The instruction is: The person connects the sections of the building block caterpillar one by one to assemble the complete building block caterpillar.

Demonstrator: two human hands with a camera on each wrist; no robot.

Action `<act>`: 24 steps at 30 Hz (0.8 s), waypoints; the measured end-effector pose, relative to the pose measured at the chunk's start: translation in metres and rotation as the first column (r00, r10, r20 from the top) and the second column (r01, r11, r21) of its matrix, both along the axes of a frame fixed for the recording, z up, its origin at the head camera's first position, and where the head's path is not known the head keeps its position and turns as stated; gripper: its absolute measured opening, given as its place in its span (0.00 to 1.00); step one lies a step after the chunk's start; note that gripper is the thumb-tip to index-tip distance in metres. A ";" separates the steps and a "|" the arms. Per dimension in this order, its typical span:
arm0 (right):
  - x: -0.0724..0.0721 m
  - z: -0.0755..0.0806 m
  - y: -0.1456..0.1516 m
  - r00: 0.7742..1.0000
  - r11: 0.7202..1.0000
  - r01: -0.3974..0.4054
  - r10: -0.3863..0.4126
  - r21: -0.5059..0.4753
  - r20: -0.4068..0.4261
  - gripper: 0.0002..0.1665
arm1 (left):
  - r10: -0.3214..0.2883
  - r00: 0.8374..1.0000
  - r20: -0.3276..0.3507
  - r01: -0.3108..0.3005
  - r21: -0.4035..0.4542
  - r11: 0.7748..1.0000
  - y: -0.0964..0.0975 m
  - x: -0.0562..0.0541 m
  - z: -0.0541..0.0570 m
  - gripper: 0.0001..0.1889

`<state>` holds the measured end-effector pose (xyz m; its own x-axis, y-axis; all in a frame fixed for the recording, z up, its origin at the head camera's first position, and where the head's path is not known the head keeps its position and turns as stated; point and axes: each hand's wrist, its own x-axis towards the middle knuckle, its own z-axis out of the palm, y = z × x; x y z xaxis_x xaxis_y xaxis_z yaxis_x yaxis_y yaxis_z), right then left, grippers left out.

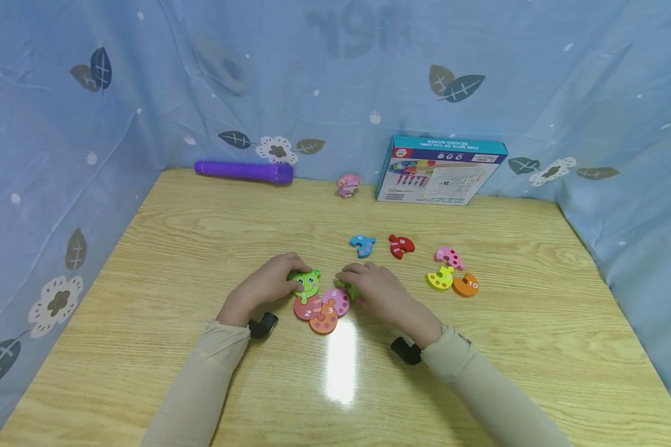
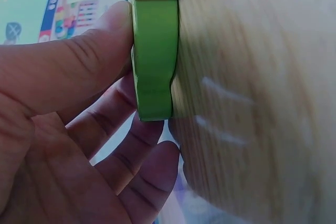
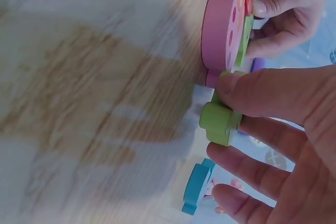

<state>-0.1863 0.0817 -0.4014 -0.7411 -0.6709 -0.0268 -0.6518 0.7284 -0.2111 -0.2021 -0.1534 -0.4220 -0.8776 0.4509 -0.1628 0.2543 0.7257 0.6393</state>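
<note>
On the wooden table lies a joined row of caterpillar puzzle pieces: the green smiling head piece (image 1: 307, 285), the red piece 2 (image 1: 307, 308), the orange piece 3 (image 1: 324, 320) and the pink piece 4 (image 1: 337, 301). My left hand (image 1: 265, 285) grips the head piece at its left edge, with the thumb on its face side in the left wrist view. Between thumb and fingers my right hand (image 1: 381, 293) pinches a small green puzzle piece (image 3: 219, 123) right beside the pink one. Its number is hidden, and whether the two interlock I cannot tell.
Loose pieces lie to the right: blue (image 1: 363, 246), red 8 (image 1: 402, 246), pink 9 (image 1: 449, 256), yellow (image 1: 440, 279) and orange 10 (image 1: 466, 285). At the back are a purple tube (image 1: 244, 172), a pink figurine (image 1: 348, 185) and a box (image 1: 440, 171) against the blue curtain.
</note>
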 end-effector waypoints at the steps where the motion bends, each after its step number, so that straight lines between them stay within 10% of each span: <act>1: 0.000 0.001 -0.001 1.000 1.000 -0.003 0.003 0.004 0.000 0.28 | -0.001 1.000 -0.001 0.001 0.000 1.000 0.000 0.000 0.000 0.18; 24: -0.005 0.000 -0.008 0.996 0.997 -0.043 0.039 0.061 0.076 0.24 | -0.008 1.000 -0.001 0.008 0.010 1.000 0.000 0.001 0.003 0.18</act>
